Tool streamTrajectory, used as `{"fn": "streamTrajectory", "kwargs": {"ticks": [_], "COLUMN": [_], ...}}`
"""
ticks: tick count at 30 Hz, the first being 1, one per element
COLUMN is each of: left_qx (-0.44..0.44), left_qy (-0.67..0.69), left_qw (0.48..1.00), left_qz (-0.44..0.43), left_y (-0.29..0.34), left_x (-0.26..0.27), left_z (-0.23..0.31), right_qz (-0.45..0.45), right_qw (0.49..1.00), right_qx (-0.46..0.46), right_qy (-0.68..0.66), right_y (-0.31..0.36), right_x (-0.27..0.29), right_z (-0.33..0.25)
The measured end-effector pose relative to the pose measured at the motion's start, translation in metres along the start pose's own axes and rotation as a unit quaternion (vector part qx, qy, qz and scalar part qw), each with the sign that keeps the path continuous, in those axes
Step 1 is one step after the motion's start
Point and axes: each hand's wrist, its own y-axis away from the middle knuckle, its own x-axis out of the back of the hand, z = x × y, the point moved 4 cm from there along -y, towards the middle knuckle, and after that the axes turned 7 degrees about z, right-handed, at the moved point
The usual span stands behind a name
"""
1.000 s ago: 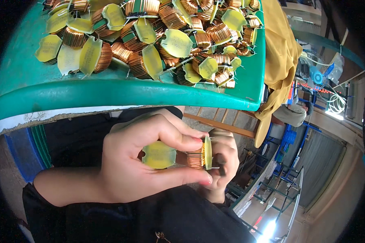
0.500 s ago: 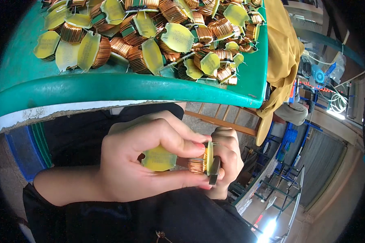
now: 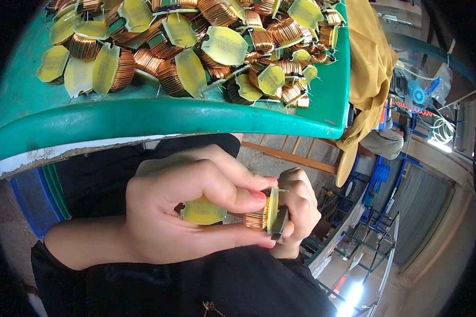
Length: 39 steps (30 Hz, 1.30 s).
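My left hand (image 3: 180, 203) pinches a copper-wound toroidal coil (image 3: 256, 217) between its thumb and fingers. The coil's yellow base plate (image 3: 273, 210) stands on edge, facing my right hand, with thin wire pins sticking out of it. A second coil's yellow plate (image 3: 203, 211) shows inside the curl of my left hand; the rest of that coil is hidden. My right hand (image 3: 299, 208) is closed around a dark, flat-ended piece (image 3: 280, 223) held against the plate. Most of that piece is covered by the fingers, so its kind is unclear.
A green tray (image 3: 158, 117) with a raised rim lies beyond my hands, heaped with many similar coils (image 3: 225, 46). Mustard cloth (image 3: 367, 68) hangs at its right. A wooden rack or chair part (image 3: 296, 157) and a blue crate (image 3: 37, 198) are below table height.
Both hands still hold the same things. The left hand with its coil has shifted very slightly left, and the dark piece has tilted a little against the plate.
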Motion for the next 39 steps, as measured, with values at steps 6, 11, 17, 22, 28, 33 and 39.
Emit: {"fn": "streamTrajectory", "kwargs": {"ticks": [6,11,17,22,28,33,39], "left_qx": [-0.016,-0.009,-0.017,-0.022,-0.026,-0.035,-0.037], "left_qy": [-0.004,-0.019,-0.002,0.017,0.001,0.008,0.019], "left_qw": [1.000,1.000,1.000,1.000,0.999,0.999,0.999], "left_qz": [-0.013,-0.002,-0.016,0.000,-0.033,-0.031,-0.035], "left_y": [-0.002,0.000,-0.003,-0.002,0.001,0.004,0.003], "left_x": [0.001,0.000,-0.003,-0.003,-0.006,-0.005,-0.007], "left_z": [0.001,-0.001,0.003,0.004,0.009,0.009,0.006], "right_qz": [-0.015,-0.030,0.007,0.047,0.037,0.000,-0.006], "right_qw": [0.999,0.997,0.998,0.998,0.995,0.994,0.996], "right_qx": [-0.002,-0.004,0.043,0.049,0.080,0.088,0.076], "right_qy": [0.030,0.065,0.035,0.011,0.051,0.066,0.049], "right_y": [-0.001,0.002,0.006,0.001,0.005,0.012,0.007], "right_x": [0.003,0.007,0.010,0.010,0.006,0.009,0.008], "right_z": [-0.002,-0.002,0.008,0.005,-0.002,-0.007,-0.005]}}
